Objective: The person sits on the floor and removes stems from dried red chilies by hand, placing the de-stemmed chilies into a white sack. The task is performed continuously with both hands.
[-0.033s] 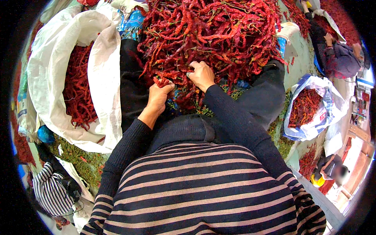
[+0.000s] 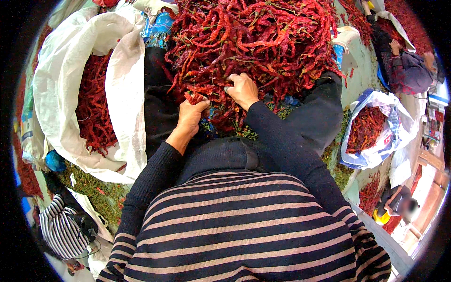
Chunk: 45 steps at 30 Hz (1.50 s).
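Note:
A large heap of wrinkled dried red chillies point(image 2: 263, 37) lies in front of me, between my black-clad legs. At its near edge, my left hand point(image 2: 190, 115) is closed around a small bunch of dried red chillies point(image 2: 193, 98), whose ends stick out past the thumb and fingers. Just to the right and slightly farther away, my right hand point(image 2: 243, 90) bends over the heap with its fingers pinched on a dried red chilli. The fingertips are partly hidden among the pods. Green stems and bits show below the hands.
A big white sack point(image 2: 124, 94) with red chillies stands open at my left. To the right is a smaller white-and-blue bag point(image 2: 354, 160) with chillies. Greenish stem litter point(image 2: 96, 192) covers floor at the left. Other people point(image 2: 63, 228) sit around the edges.

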{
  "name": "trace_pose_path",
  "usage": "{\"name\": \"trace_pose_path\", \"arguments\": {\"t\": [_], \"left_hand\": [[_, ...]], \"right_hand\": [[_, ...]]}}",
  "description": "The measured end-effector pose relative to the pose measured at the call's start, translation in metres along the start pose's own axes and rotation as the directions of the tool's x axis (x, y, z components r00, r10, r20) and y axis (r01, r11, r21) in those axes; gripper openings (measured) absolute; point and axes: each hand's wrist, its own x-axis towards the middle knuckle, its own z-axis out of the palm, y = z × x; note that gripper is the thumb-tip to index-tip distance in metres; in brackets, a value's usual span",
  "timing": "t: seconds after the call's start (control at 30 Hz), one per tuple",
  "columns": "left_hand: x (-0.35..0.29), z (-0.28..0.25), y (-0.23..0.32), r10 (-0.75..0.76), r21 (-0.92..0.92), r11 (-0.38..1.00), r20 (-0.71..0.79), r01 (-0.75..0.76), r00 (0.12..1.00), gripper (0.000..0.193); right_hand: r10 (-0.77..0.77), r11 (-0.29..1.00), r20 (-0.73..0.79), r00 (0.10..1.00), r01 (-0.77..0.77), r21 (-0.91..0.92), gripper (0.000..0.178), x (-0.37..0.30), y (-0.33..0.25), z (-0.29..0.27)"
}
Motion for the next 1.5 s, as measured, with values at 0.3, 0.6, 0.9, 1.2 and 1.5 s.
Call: {"name": "trace_pose_path", "arguments": {"t": [0.3, 0.6, 0.9, 1.2, 1.5], "left_hand": [[0.001, 0.015, 0.003, -0.027, 0.016, 1.000, 0.050, 0.026, 0.998, 0.008], [0.001, 0.032, -0.007, -0.122, -0.131, 0.981, 0.164, 0.144, 0.979, 0.013], [-0.003, 0.021, -0.003, -0.119, -0.272, 0.949, 0.152, 0.158, 0.981, 0.018], [-0.013, 0.027, 0.000, -0.088, -0.184, 0.975, 0.178, 0.121, 0.980, 0.017], [-0.026, 0.041, 0.012, -0.109, -0.065, 0.990, 0.188, 0.123, 0.976, 0.012]], "right_hand": [[-0.084, 0.935, 0.138, 0.987, 0.030, 0.354, 0.021, -0.018, 0.006, -0.024], [-0.198, 0.917, -0.010, 0.980, 0.189, 0.352, 0.017, -0.060, -0.017, -0.033], [0.061, 0.754, 0.172, 0.983, -0.158, 0.637, 0.018, -0.075, 0.007, -0.035], [0.089, 0.562, 0.256, 0.963, -0.261, 0.785, 0.018, -0.073, -0.010, -0.052], [0.119, 0.104, 0.350, 0.929, -0.362, 0.926, 0.011, -0.063, 0.004, -0.047]]}}
